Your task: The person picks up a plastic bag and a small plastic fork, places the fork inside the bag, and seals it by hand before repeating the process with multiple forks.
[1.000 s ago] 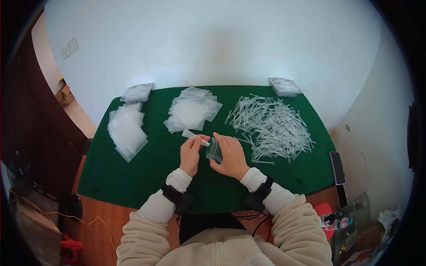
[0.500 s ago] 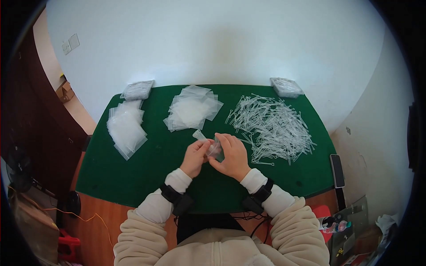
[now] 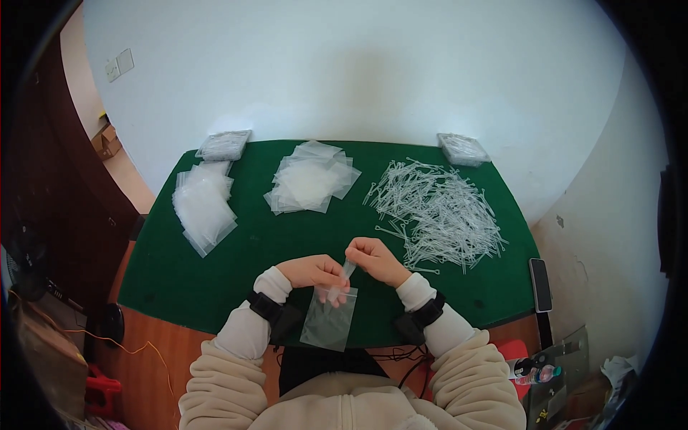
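Near the table's front edge, my left hand is closed with a clear flat plastic bag in its fingers. The bag hangs down in front of my body over the table's edge. My right hand, a little farther out and to the right, pinches the upper end of a narrow, clear bundle. This bundle slants down to the left hand's fingers, its lower end partly hidden by them and the bag. Right of my hands lies a wide heap of clear plastic sticks with looped ends.
Two piles of clear plastic bags lie on the green table: one in the middle, another on the left. Filled clear packs stand at the back left and back right. A phone sits by the right edge.
Both hands have come nearer to my body. The bag now hangs spread out below my left hand. The narrow bundle, which stuck out beyond the left hand, is now pinched by my right hand.
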The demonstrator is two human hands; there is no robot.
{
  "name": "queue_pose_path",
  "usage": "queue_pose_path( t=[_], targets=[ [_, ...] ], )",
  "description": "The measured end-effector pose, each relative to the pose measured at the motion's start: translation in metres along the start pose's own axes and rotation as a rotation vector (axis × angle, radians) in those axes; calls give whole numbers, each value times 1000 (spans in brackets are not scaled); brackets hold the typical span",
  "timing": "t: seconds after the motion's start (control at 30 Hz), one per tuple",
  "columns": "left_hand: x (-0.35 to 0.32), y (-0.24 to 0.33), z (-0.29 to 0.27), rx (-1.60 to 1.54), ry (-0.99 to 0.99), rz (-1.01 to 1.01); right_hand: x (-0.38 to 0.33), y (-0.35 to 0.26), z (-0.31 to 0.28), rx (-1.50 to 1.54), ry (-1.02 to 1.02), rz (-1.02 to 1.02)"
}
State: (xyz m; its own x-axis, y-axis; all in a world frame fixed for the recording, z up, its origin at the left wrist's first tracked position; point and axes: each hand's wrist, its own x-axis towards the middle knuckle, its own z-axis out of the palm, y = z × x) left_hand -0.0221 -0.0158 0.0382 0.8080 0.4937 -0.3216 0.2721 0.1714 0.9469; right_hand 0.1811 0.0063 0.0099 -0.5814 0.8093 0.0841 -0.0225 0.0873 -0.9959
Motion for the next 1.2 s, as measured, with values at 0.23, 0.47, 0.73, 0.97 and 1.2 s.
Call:
queue_pose_path(
  t=[0.23,0.47,0.73,0.97,1.2],
  targets=[
    [4,-3,-2,-8,3,-12,-2,-3,1,-21,-16,45],
    [2,-8,-5,-84,159,107,1,0,-12,-141,-11,20],
    [3,-14,-16,444,179,244,-1,3,-9,-238,-91,-74],
    [13,-13,-6,464,376,458,2,4,-2,-221,-73,-139],
    [15,-5,0,335,707,701,2,2,-5,-275,298,-298]
  ],
)
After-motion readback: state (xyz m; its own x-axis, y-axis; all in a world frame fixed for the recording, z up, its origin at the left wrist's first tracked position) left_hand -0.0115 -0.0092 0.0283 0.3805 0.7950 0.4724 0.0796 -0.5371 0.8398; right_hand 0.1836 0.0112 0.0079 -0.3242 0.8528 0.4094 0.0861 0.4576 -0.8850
